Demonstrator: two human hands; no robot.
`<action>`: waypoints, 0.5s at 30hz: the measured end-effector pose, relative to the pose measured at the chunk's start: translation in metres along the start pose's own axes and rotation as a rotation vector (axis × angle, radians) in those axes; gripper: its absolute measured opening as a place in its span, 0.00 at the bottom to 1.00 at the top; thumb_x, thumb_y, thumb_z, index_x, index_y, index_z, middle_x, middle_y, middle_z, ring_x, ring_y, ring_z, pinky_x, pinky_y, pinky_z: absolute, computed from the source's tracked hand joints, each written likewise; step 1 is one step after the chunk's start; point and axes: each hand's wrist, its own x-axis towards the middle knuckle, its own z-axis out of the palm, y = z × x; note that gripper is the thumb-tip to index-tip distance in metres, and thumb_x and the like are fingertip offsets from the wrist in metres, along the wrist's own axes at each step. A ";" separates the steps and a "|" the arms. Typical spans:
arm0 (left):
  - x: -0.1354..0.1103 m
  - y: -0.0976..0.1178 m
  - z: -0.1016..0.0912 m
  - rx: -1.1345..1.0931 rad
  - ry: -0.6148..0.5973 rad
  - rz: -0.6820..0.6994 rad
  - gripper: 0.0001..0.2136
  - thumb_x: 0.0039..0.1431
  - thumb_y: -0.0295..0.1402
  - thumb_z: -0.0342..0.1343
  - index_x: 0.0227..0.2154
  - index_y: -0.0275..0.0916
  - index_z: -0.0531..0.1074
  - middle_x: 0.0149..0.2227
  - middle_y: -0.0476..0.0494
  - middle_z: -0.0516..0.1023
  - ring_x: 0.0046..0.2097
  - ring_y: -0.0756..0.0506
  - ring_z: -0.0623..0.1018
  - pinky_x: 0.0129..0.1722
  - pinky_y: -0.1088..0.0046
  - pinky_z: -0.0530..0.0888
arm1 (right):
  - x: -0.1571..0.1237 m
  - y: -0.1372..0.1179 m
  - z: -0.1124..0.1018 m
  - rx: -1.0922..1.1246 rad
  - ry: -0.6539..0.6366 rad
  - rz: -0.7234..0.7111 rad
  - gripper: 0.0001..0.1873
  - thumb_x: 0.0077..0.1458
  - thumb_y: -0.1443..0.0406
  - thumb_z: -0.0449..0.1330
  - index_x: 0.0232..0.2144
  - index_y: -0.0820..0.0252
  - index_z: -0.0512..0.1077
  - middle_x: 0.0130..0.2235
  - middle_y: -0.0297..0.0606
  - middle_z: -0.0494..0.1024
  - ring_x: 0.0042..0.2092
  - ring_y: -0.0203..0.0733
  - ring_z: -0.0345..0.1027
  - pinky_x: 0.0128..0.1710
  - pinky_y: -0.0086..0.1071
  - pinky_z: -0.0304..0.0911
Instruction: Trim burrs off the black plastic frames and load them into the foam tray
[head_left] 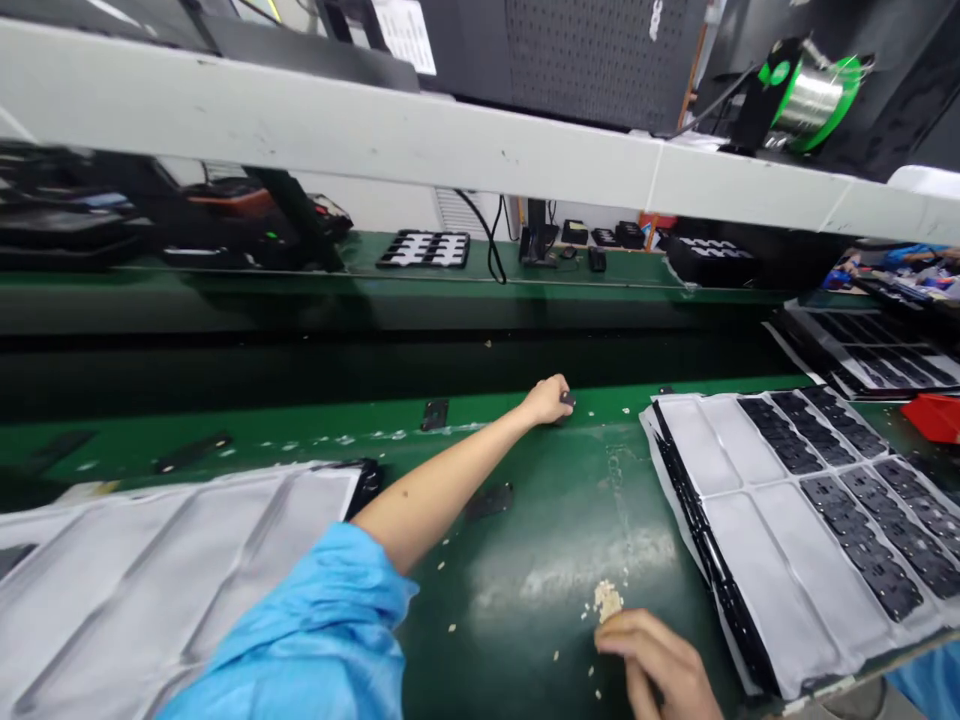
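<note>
My left hand [550, 401] reaches far across the green bench and is closed around a small flat black part [568, 399], of which only one end shows. My right hand [664, 662] is low at the front, its fingers bent and drawn together at the edge of a small heap of tiny pale beige pieces [607, 599]. Whatever is between those fingertips is hidden. Under my left forearm lies a dark flat part [489, 502], and another black part [434, 414] rests farther back on the bench.
On the right stands a white partitioned tray [772, 560] partly filled with rows of black parts. Another white tray [150, 590] lies at left. A white shelf beam [465, 150] crosses above, below a green-flanged wire spool [814, 100]. A red bin [934, 415] sits far right.
</note>
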 end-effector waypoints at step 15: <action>-0.295 -0.067 -0.051 -0.060 0.116 -0.116 0.09 0.59 0.41 0.53 0.29 0.43 0.71 0.28 0.48 0.79 0.32 0.41 0.80 0.36 0.70 0.73 | 0.040 -0.027 0.066 -0.356 -0.267 -0.017 0.19 0.69 0.68 0.54 0.59 0.63 0.75 0.66 0.54 0.73 0.68 0.58 0.65 0.67 0.52 0.65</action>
